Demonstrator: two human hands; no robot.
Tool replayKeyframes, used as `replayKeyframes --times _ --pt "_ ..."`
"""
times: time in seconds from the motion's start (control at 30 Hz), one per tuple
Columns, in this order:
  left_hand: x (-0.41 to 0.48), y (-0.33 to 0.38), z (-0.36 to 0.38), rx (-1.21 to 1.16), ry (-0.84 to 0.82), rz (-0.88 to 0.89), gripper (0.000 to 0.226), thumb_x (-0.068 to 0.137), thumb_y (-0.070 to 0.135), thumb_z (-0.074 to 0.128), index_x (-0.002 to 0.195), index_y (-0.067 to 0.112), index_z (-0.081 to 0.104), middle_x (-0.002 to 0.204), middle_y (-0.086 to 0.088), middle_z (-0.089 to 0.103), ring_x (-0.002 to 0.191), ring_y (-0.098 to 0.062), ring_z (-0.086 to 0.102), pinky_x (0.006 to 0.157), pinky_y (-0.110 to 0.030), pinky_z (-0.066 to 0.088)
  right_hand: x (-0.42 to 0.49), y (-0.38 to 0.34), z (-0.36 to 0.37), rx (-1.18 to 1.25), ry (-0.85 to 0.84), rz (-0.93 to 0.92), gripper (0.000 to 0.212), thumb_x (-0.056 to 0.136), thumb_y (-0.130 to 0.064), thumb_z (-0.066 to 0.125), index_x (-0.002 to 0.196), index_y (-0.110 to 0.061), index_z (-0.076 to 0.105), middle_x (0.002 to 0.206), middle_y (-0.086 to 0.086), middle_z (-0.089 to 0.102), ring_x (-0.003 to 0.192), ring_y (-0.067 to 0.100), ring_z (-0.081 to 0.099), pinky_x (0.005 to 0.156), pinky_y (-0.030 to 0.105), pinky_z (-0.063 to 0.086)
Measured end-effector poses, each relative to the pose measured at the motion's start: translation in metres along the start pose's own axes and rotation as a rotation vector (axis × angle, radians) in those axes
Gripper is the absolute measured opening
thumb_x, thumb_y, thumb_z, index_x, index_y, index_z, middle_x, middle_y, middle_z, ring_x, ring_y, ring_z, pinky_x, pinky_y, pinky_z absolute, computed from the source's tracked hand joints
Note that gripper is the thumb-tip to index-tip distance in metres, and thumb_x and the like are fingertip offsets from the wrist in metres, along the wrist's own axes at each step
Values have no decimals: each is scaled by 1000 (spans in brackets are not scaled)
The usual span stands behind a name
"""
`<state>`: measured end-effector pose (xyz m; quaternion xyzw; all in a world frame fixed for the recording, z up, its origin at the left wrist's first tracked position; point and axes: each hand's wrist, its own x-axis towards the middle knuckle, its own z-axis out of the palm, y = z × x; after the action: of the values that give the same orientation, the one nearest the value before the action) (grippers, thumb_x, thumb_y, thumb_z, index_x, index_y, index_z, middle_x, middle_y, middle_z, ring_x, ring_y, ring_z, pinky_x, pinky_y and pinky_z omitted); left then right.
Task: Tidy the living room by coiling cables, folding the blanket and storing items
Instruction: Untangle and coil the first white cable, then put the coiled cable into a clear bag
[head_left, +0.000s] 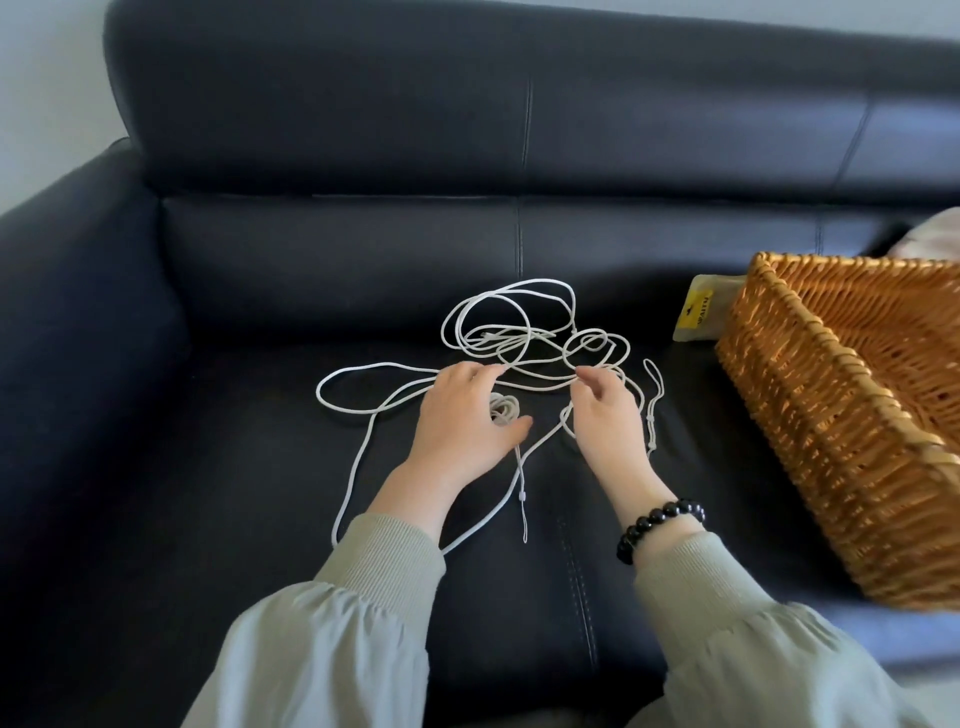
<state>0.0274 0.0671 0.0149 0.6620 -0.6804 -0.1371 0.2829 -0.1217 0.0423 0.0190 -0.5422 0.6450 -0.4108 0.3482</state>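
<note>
Reaching palms-down | left hand (467, 415) fingers (475, 373) spread on cable (503, 409) | right hand (605, 415) pinching it

Smooth, faintly glossy leather sofa (234, 260), rough woven wicker basket (831, 441), matt cable (503, 409)

The only lettering is on a yellow label on a pale packet (698, 312), which lies on the sofa (311, 244) just beside the wicker basket (810, 421). Black capitals run lengthwise and seem to read "PAITU" beside a small black mark, but they are too blurred to be sure.
</note>
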Motion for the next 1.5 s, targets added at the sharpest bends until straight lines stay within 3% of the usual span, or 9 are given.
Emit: replayKeyframes --times 0.13,0.23,0.37,0.57,0.7,0.8,0.97,1.3,1.5 --pt "18 13 9 -90 41 11 51 90 34 62 135 15 50 134 2 49 133 -16 34 108 -32 33 18 8 -16 -60 65 47 33 97 -19 40 128 -15 53 98 -1 59 57 2 47 45 14 33" --pt "41 25 17 -115 29 7 49 91 32 59 136 14 50 136 0 49 134 -18 33 110 -33 31 37 13 -27 -140 87 40 34 97 -17 42 129 -12 52 100 -2 57 60 1 48 44 11 33" --pt "77 51 30 -111 29 91 47 92 25 58 136 13 50 135 -2 49 132 -20 35 108 -34 32 74 15 -45 -333 103 -15 38 95 -18 41 132 -12 49 123 10 57 101 21 58 76 21 39" --pt "108 64 65 -132 -28 86 53 92 24 57 142 15 43 142 -2 41 134 -20 31 110 -32 28 155 24 -69 -707 72 -21 44 100 -25 33 142 -13 40 143 20 36 128 38 38 105 35 33" --pt "122 81 89 -205 -45 124 59 91 23 59 145 15 37 144 -4 38 135 -22 29 111 -33 28 201 36 -58 -990 -22 96 48 95 -17 40 142 -14 33 142 18 36 123 35 45 94 42 43" --pt "132 85 103 -218 -32 136 58 91 23 58 145 14 37 144 -6 39 136 -23 29 111 -33 28 220 47 -50 -1238 -28 13 48 92 -17 44 138 -13 32 124 17 52 107 34 57 78 41 49" --pt "136 80 112 -214 -37 150 62 92 24 57 148 15 31 145 -4 37 137 -21 28 111 -32 26 246 59 -54 -1502 27 -30 38 94 -19 44 130 -12 41 111 6 63 100 27 63 70 37 42" --pt "133 62 111 -240 -95 105 65 92 19 54 150 17 24 146 0 35 137 -17 25 112 -31 24 265 67 -69 -1643 -12 -14 31 95 -13 42 123 -8 55 119 13 59 104 30 61 79 37 51" --pt "132 65 117 -210 -98 125 66 92 22 55 150 16 24 144 -2 37 136 -20 26 111 -32 26 271 62 -67 -1665 306 -216 29 95 -17 38 120 -6 47 123 18 48 111 33 50 87 41 43"
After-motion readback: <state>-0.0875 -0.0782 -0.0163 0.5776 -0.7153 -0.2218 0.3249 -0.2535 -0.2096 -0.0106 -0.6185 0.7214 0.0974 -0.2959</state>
